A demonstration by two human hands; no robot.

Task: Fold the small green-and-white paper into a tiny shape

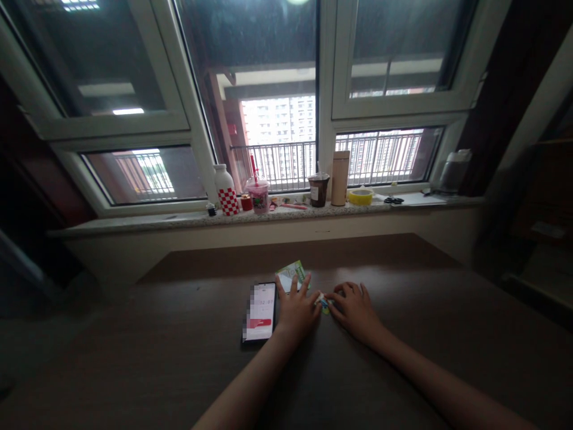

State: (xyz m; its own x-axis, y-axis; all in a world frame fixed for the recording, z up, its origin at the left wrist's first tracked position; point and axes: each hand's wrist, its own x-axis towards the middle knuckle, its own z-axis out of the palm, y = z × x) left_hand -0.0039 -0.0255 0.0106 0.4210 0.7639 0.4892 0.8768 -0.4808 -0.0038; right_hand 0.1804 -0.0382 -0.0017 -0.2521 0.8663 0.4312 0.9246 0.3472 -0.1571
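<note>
My left hand (298,309) rests on the dark table with its fingers spread. Its fingertips lie over a green and white card or packet (290,277), and its thumb touches a small piece, coloured blue, yellow and white (324,303), like a sticker or scrap of paper. On the other side of that piece is my right hand (357,309), its thumb and index finger closed at the right edge and its other fingers curled on the table. The fingertips hide part of the piece. Left of my left hand lies a phone (262,313) with its screen lit.
The brown table (179,382) reaches toward a windowsill (286,214). On the sill stand a checkered bottle (227,194), a pink drink cup (258,196), a dark drink cup (319,190), a tan flask (340,179), yellow tape (360,197) and scissors (394,200).
</note>
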